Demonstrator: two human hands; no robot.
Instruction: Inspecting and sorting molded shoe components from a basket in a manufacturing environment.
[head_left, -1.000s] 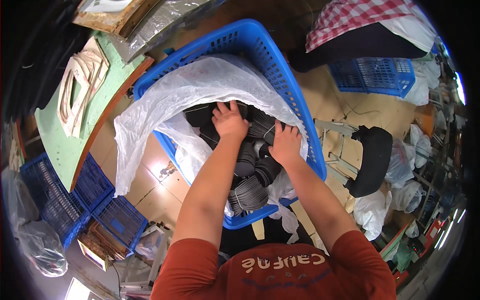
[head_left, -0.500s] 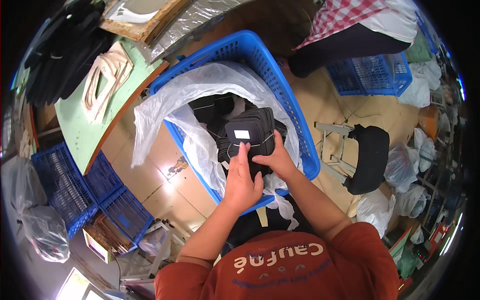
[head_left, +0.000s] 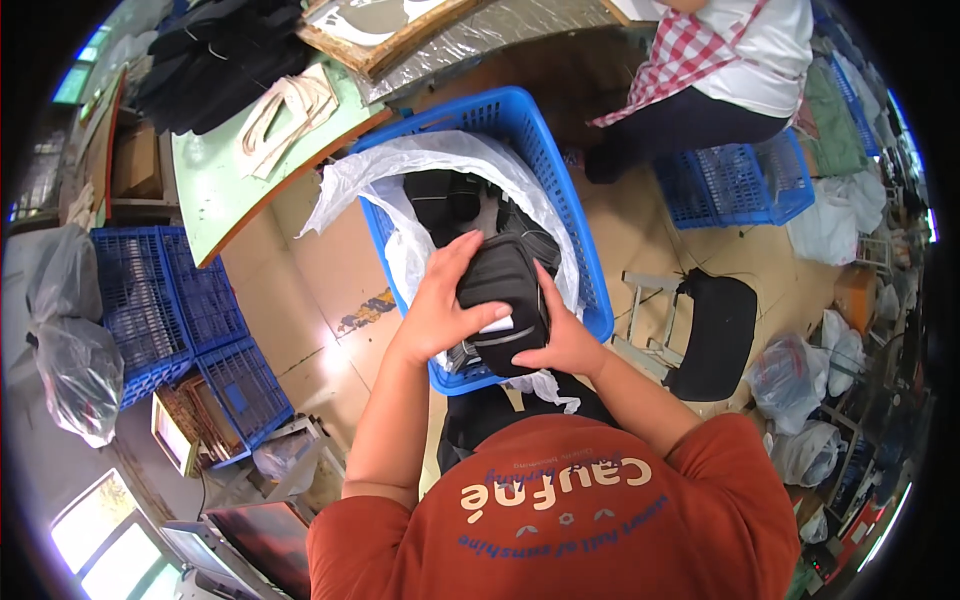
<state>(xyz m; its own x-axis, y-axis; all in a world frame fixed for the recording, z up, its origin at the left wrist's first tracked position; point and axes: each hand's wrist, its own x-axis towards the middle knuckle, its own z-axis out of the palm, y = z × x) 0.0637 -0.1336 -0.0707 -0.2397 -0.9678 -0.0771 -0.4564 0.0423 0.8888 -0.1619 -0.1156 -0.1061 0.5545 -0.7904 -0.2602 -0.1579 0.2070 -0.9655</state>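
Between my two hands is a bundle of stacked black flat pieces with rounded corners, and a thin pale band crosses it. My left hand is wrapped round its left side, the thumb lying over a small white label. On the right side my right hand grips the bundle, thumb toward the near end. The bundle is held over a blue plastic basket lined with a white plastic bag. More black bundles lie inside the bag, partly hidden by my hands.
A green table at the left carries pale cut pieces and black cloth. Blue crates stand at the left, another blue crate at the far right near a co-worker. A black-covered stool stands at right.
The bundle has turned, so its label no longer faces up in plain sight. My left hand has moved from its top face to its left side. The whole view has shifted.
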